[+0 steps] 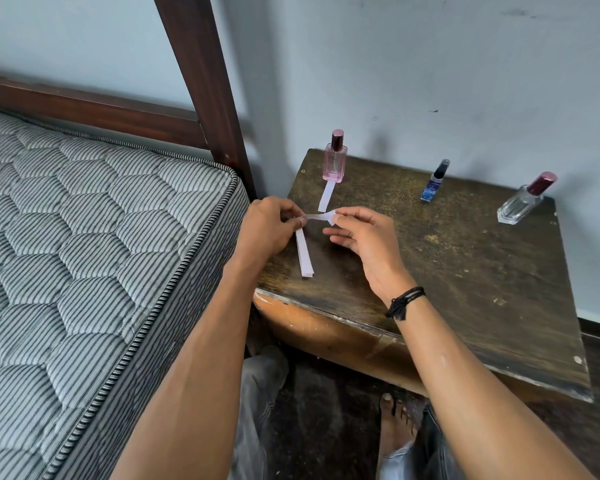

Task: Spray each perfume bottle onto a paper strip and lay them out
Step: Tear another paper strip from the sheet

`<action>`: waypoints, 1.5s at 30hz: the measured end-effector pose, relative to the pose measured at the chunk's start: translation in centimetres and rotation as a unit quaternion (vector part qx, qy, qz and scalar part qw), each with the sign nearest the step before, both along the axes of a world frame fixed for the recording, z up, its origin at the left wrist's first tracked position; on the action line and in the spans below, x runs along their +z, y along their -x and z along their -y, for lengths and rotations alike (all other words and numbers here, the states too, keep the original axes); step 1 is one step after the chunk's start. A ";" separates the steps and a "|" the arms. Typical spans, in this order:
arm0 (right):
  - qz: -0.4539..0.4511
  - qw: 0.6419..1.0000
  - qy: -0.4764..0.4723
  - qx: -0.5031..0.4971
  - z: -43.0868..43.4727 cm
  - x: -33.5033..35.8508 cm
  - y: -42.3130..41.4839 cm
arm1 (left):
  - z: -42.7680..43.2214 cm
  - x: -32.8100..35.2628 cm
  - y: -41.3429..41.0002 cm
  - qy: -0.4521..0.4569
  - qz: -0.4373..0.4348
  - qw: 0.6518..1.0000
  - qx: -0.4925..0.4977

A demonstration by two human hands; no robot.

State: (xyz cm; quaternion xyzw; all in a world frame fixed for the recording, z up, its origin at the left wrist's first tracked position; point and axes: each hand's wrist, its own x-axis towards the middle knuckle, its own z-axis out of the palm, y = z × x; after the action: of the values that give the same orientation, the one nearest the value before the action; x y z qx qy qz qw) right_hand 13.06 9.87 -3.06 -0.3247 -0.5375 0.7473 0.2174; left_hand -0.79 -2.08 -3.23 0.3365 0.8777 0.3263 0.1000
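Observation:
Three perfume bottles stand along the back of the worn wooden table (465,271): a pink bottle (334,161) at the left, a small blue bottle (434,183) in the middle, a clear bottle with a dark red cap (522,204) at the right. One white paper strip (326,195) lies flat in front of the pink bottle. My left hand (271,226) and my right hand (357,233) pinch the two ends of another strip (317,216) just above a small stack of strips (304,254) lying near the table's left edge.
A striped quilted mattress (84,237) on a dark wooden bed frame (201,81) sits close on the left of the table. The wall runs right behind the bottles. My bare foot (395,424) is on the dark floor below the table's front edge.

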 end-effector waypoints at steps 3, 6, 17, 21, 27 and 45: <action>-0.024 0.999 -0.017 0.020 -0.2 0.2 -0.3 | -0.1 0.2 -0.3 0.023 -0.010 1.000 -0.005; -0.034 0.995 -0.083 0.054 -0.1 0.3 -0.5 | -0.3 0.2 -0.5 0.034 -0.021 0.999 -0.006; 0.105 0.920 -0.377 -0.020 -0.1 -0.7 -0.4 | -0.1 0.3 -0.5 0.025 -0.005 1.000 -0.010; 0.091 0.951 -0.293 -0.022 -0.1 -0.4 -0.4 | -0.1 0.2 -0.3 0.006 0.021 1.000 0.007; 0.080 0.974 -0.206 -0.055 0.2 -0.2 -0.5 | -0.1 0.0 0.1 0.003 0.089 0.996 0.009; 0.118 0.968 -0.158 -0.151 1.6 -0.4 0.2 | -0.2 -0.3 0.1 -0.026 0.107 0.994 0.011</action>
State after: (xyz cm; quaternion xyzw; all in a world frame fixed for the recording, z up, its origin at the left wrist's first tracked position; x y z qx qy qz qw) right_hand 12.89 8.24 -3.49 -0.4500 -0.6154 0.5672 0.3114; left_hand -0.85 -1.93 -3.54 0.2927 0.8569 0.3838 0.1811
